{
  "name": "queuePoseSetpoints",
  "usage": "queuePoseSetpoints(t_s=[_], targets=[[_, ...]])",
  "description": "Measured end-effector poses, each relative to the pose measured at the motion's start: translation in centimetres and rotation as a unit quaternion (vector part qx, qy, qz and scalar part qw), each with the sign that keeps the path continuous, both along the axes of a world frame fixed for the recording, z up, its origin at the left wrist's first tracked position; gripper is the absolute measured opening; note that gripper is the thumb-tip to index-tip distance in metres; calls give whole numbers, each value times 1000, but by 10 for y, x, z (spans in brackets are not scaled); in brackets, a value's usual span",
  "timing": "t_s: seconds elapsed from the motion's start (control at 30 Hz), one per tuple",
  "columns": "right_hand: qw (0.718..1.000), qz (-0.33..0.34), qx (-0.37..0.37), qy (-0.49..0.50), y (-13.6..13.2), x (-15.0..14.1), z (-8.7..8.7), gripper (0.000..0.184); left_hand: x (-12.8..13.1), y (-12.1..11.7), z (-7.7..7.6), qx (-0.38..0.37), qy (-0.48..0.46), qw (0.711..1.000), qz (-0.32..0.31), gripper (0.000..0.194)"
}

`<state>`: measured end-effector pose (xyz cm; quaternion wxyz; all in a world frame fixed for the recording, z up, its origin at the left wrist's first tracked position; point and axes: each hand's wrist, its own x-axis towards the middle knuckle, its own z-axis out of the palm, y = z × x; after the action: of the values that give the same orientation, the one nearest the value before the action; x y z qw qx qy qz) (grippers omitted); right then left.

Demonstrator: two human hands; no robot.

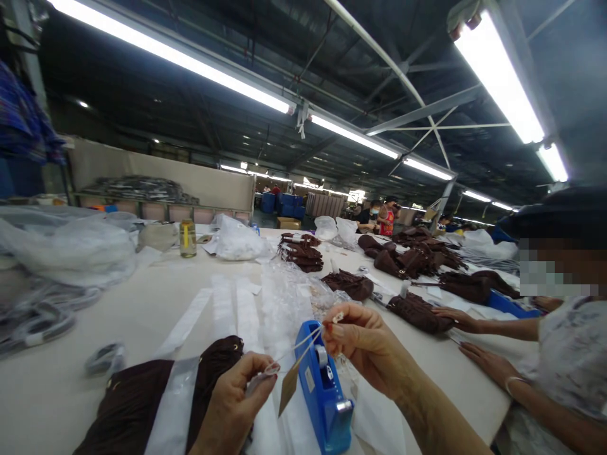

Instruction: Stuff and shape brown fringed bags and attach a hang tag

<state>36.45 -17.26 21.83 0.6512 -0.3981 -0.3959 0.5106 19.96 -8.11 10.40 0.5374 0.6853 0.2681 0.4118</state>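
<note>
A thin white tag string (307, 341) runs between my two hands, with a small brown hang tag (289, 388) dangling from it. My left hand (237, 398) pinches one end of the string, along with something whitish at the fingertips. Its other end is pinched in my right hand (363, 344), where a small white piece sticks out above the fingers. Just below the right hand stands a blue tape dispenser (315, 385). Beside and partly behind my left hand lies a dark brown folded fabric item (130, 401) with metal eyelets and a white band (175, 404) around it.
Clear plastic bags (284, 297) and white strips (190, 316) cover the table's middle. Brown folded items (301, 253) are stacked farther back. At right, a co-worker's hands (459, 319) rest by another brown item (417, 313). A yellowish bottle (188, 239) stands at left.
</note>
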Motion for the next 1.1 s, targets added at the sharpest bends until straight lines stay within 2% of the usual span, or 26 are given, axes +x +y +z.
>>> queuePoseSetpoints(t_s=[0.07, 0.17, 0.33, 0.5, 0.77, 0.97, 1.1], targets=[[1000, 12, -3, -18, -1, -4, 2, 18, -3, 1, 6, 45, -4, 999, 18, 19], [998, 20, 0, -60, -1, -12, 5, 18, -5, 1, 16, 55, -15, 998, 26, 19], [997, 9, 15, -77, 1, -19, 9, 18, -3, -8, 24, -2, -41, 998, -47, 27], [995, 1, 19, -93, -1, -21, 11, 17, 3, -17, 15, -120, -52, 984, -124, 38], [994, -9, 6, -111, -3, -22, 9, 17, 0, -18, 8, -237, -102, 946, -198, 28], [993, -16, 12, -117, 1, -25, 7, 17, -11, -16, -3, -299, -111, 910, -265, 55], [994, -10, 16, -109, 3, -29, 7, 15, -21, -19, -3, -305, -87, 905, -284, 67]])
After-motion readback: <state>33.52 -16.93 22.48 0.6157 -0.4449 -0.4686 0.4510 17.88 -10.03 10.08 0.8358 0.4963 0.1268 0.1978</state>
